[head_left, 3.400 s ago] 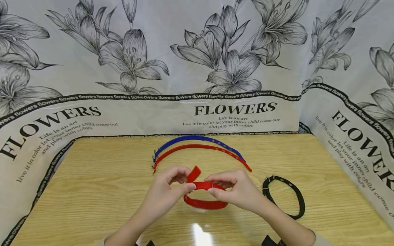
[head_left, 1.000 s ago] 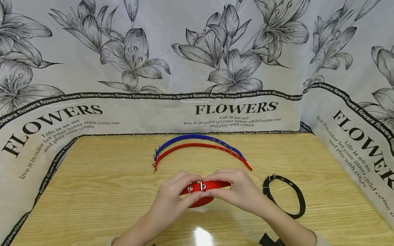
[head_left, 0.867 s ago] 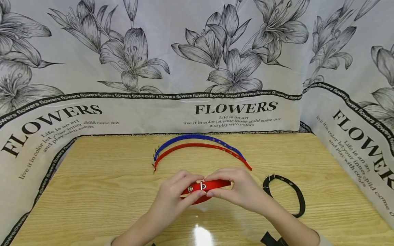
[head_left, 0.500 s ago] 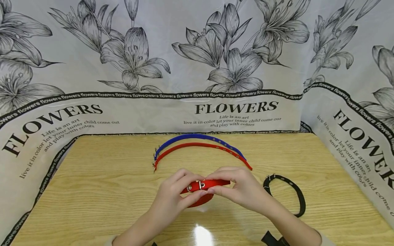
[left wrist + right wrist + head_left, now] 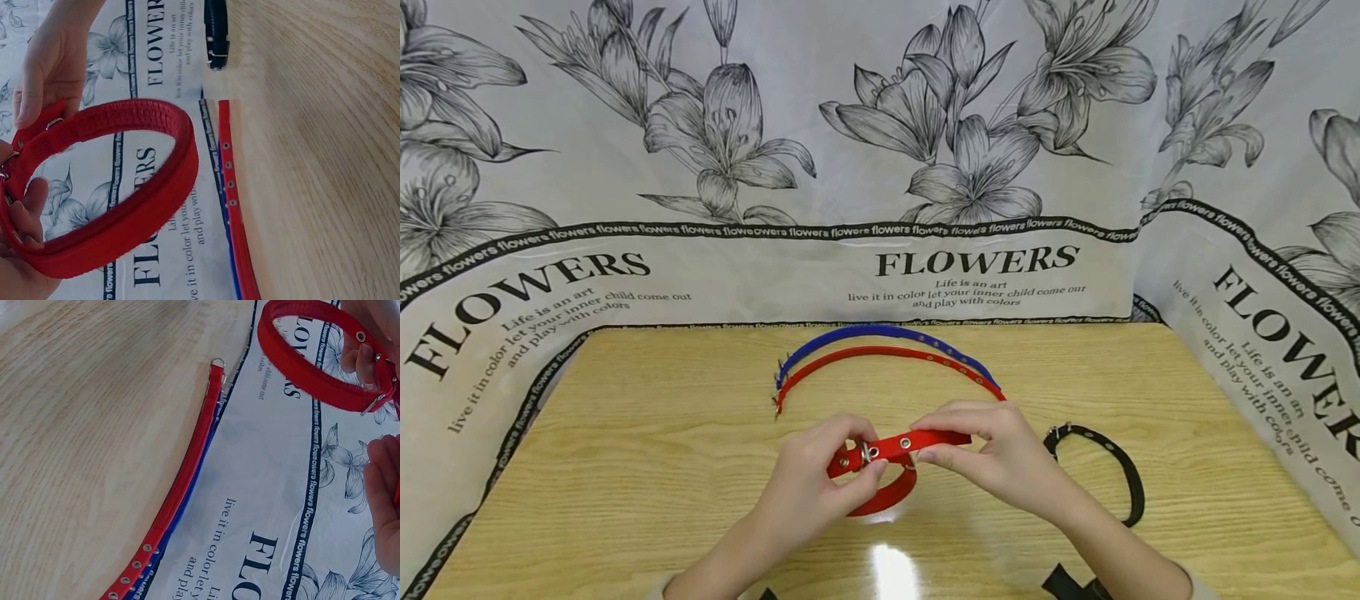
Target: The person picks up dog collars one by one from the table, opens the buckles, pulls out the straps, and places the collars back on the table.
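Note:
A red buckle collar, bent into a loop, is held up over the table between both hands. My left hand pinches it at the metal buckle, thumb in front and fingers behind. The strap runs through that buckle, and eyelets show on both sides of it. My right hand pinches the strap's free end between thumb and fingers, right of the buckle. In the left wrist view the collar shows its padded inner side, with a metal keeper near the right hand.
A second red collar and a blue collar lie in parallel arcs at the table's back. A black collar, looped, lies on the right, partly behind the right forearm. Flower-printed cloth walls the wooden table.
Earlier the loose strap end stood up at the left hand; now it extends right through the buckle. In the last half second the hands drew apart, the buckle shifting left and another eyelet showing.

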Demonstrator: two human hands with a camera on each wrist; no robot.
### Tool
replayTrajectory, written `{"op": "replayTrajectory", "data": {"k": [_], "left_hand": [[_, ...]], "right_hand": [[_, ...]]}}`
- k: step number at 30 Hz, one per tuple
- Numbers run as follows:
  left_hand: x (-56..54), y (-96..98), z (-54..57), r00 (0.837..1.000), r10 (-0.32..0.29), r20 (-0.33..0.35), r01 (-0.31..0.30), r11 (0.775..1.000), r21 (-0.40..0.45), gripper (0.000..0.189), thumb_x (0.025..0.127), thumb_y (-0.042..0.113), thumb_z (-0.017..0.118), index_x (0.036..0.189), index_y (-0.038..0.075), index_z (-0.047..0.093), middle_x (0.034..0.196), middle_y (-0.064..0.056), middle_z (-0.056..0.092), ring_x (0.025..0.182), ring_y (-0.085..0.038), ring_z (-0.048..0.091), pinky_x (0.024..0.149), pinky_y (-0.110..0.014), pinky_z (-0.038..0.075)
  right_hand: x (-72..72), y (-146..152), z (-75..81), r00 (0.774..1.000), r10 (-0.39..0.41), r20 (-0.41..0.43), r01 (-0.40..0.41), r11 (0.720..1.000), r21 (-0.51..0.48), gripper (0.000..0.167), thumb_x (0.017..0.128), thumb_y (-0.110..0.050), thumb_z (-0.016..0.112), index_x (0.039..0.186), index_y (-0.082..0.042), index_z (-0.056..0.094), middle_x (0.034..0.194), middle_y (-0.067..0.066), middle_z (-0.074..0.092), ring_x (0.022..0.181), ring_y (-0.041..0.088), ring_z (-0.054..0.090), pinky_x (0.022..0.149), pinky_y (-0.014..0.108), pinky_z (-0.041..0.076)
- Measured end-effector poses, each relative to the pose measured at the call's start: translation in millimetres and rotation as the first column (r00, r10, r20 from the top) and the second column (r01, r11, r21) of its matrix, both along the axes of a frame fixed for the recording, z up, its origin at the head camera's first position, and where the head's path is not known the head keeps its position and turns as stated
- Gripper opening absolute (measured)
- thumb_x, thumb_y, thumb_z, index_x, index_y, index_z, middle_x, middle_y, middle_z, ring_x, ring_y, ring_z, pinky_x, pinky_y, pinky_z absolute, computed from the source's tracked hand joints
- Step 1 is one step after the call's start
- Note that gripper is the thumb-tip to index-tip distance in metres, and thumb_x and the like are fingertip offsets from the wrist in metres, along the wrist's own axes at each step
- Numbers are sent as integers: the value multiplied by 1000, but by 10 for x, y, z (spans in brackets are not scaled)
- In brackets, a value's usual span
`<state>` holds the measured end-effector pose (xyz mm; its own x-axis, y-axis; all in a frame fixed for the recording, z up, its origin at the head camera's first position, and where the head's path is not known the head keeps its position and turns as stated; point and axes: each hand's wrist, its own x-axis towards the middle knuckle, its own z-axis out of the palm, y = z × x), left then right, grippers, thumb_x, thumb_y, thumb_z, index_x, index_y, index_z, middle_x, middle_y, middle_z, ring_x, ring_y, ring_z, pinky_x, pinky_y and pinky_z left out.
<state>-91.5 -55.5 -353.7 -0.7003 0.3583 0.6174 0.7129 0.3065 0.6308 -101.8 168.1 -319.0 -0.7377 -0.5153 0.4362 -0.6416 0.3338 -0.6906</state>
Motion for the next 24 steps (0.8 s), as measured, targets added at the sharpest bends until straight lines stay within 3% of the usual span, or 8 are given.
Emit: {"op": "replayTrajectory", "data": {"k": [7, 13, 19, 22, 24], "left_hand": [[19, -2, 4, 998, -25, 53, 25, 1000, -6, 17, 81, 8, 69, 96, 12, 61, 88, 6, 62, 75, -5, 55, 63, -17, 50], [25, 15, 8, 997, -17, 82, 20, 999, -27, 15, 82, 12, 69, 95, 12, 62, 88, 8, 61, 73, -4, 53, 61, -16, 49], [31, 19, 21, 993, -29, 117, 31, 999, -14, 13, 83, 7, 67, 92, 13, 61, 84, 9, 59, 71, -5, 50, 61, -20, 48], [37, 16, 27, 990, -43, 136, 42, 999, 11, 13, 83, 6, 66, 93, 13, 62, 83, 8, 58, 71, -6, 49, 60, -20, 48], [38, 15, 34, 989, -42, 145, 39, 999, 26, 12, 84, 6, 66, 93, 12, 63, 81, 8, 57, 70, -6, 48, 57, -20, 46]], "right_hand": [[6, -7, -10, 1000, -4, 21, 4, 1000, -5, 20, 79, -12, 74, 99, -16, 71, 92, -9, 68, 79, 8, 59, 61, 24, 47], [18, -33, -6, 1000, -5, 15, 5, 1000, 10, 20, 80, -11, 73, 99, -16, 70, 90, -9, 67, 75, 8, 56, 61, 24, 45], [9, -68, 16, 997, 38, 72, -37, 999, -7, 18, 82, -14, 72, 99, -17, 68, 89, -8, 65, 78, 10, 58, 66, 27, 49], [-7, -76, 0, 989, 71, 131, -65, 997, -48, 20, 80, -13, 74, 98, -16, 68, 89, -5, 66, 79, 12, 60, 67, 29, 50], [-11, -86, -25, 967, 82, 243, -60, 993, -100, 20, 79, -12, 75, 97, -14, 69, 90, 0, 66, 77, 14, 61, 64, 30, 51]]}}
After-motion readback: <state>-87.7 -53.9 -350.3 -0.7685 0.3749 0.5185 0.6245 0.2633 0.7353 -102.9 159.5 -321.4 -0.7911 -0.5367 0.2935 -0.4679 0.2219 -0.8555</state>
